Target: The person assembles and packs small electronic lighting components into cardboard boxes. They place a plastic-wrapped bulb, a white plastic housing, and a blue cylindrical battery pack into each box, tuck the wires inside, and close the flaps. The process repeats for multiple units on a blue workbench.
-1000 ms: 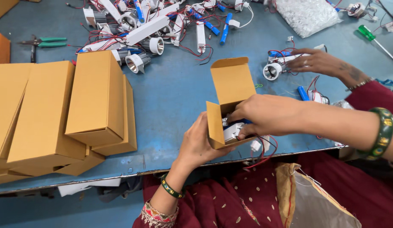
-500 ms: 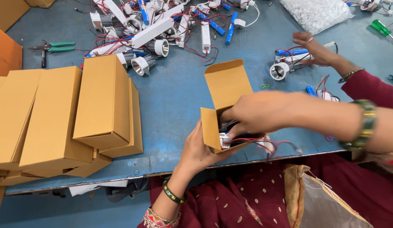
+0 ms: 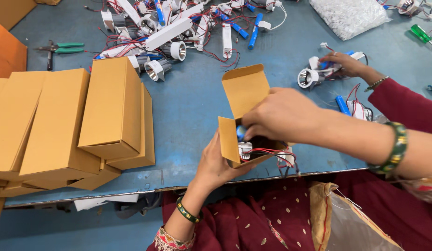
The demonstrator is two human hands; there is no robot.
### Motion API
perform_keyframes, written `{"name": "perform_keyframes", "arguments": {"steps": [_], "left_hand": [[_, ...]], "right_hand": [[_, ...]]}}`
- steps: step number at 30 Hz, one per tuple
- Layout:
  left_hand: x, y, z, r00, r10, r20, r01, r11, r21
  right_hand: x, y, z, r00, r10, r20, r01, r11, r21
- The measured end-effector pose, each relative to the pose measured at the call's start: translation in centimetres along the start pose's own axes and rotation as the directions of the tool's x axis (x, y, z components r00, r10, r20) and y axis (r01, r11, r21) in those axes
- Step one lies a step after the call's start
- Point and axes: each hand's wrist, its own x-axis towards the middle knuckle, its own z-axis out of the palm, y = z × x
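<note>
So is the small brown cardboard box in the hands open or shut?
Open. The small brown cardboard box has its lid flap raised, the left hand holds it from below, and the right hand reaches inside over red wires.

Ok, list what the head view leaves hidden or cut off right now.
- Inside of the open box: hidden by the right hand.
- Right fingertips: hidden in the box.
- Left hand: its fingers hidden behind the box.
- Stacked boxes: cut off by the left edge.

Open tan carton (image 3: 244, 100) at table's near edge; closed tan cartons (image 3: 72, 121) stacked left; clear plastic bag (image 3: 348, 16) top right.
</note>
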Motion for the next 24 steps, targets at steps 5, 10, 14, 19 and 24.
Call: {"name": "perform_keyframes", "arguments": {"steps": [5, 10, 14, 19, 24], "left_hand": [[-0.2, -0.7, -0.1, 0.989, -0.133, 0.064, 0.126, 0.987, 0.103], [0.4, -0.9, 0.1, 0.993, -0.101, -0.068, 0.098, 0.994, -0.046], [0.7, -1.0, 0.3, 0.994, -0.042, -0.097, 0.044, 0.999, 0.025], [0.4, -1.0, 0.4, 0.989, -0.134, -0.068, 0.131, 0.990, -0.056], [-0.5, -0.8, 0.4, 0.989, -0.141, -0.044, 0.135, 0.983, -0.124]], "right_hand": [[1.3, -0.9, 2.0, 0.999, -0.010, -0.045, 0.003, 0.990, -0.139], [2.2, -0.4, 2.7, 0.987, 0.128, -0.099, -0.147, 0.964, -0.220], [1.3, 0.1, 1.7, 0.970, 0.115, -0.216, -0.170, 0.950, -0.260], [-5.0, 3.9, -0.2, 0.874, 0.226, -0.430, -0.253, 0.967, -0.006], [-9.8, 4.8, 5.9, 0.853, 0.288, -0.436, -0.030, 0.860, 0.510]]}}
